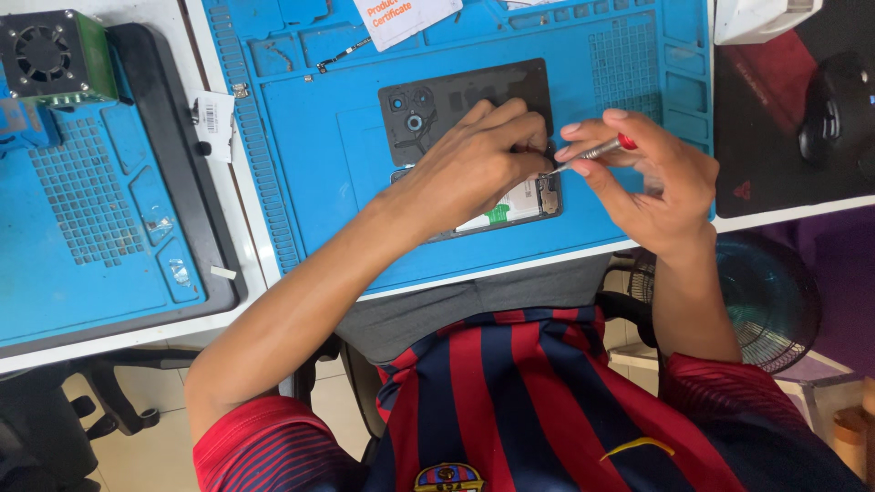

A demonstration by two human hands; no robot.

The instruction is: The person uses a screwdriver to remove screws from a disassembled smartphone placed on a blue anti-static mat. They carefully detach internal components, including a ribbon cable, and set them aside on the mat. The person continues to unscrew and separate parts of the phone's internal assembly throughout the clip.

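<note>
The person sits at a white bench, bent over a bright blue silicone work mat (301, 182) with moulded compartments along its edges. On it lies an opened dark smartphone (524, 202), its insides bared: a white part with a green tab and a small metal frame at the near right corner. The left hand (474, 164) rests over the phone's middle, fingers curled down and pressing onto it so that it is held flat against the mat. Just above, touching the phone's far edge, lies the removed dark grey back cover (456, 100), inner face up, with round camera openings.

The right hand (652, 178) pinches a slim metal screwdriver with a red cap (592, 151) between thumb and fingertips; the tool slants down to the left, its tip at the phone's upper right corner, right beside the left fingertips.

At the mat's far edge, a white card with orange printing (406, 18) lies tilted. Off the mat's left side, on the white benchtop, sits a small white sticker with a black barcode (214, 118). Further left, a second blue mat in a dark tray (100, 228) carries a green box with a black fan (55, 55). To the right, a black mouse (834, 114) rests on a black and red pad (766, 146).
</note>
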